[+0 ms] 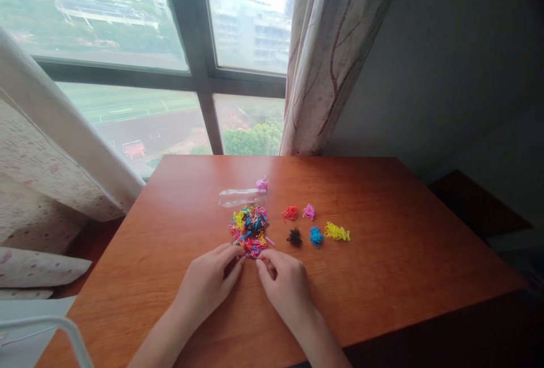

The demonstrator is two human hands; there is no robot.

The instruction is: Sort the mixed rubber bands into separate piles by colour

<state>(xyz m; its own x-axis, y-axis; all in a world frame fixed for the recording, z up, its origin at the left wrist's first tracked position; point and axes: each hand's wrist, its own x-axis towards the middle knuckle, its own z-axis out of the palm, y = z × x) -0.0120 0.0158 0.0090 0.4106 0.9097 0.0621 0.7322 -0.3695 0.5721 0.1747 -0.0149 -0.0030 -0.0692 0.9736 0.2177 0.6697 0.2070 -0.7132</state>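
A mixed heap of small coloured rubber bands [250,226] lies in the middle of a brown wooden table [382,255]. My left hand [211,282] rests at the heap's near left edge, fingers loosely stretched toward the bands. My right hand [283,283] is at the heap's near right edge, thumb and forefinger pinched at its rim on something too small to make out. To the right lie separate small piles: red [290,213], pink [309,211], black [294,236], blue [316,236] and yellow [337,232].
A clear plastic bag [238,196] with a pink clip [262,184] lies behind the heap. Beyond the table are a window and curtains [331,56]. A patterned cushion [38,187] is at the left, a white chair frame [63,328] at bottom left.
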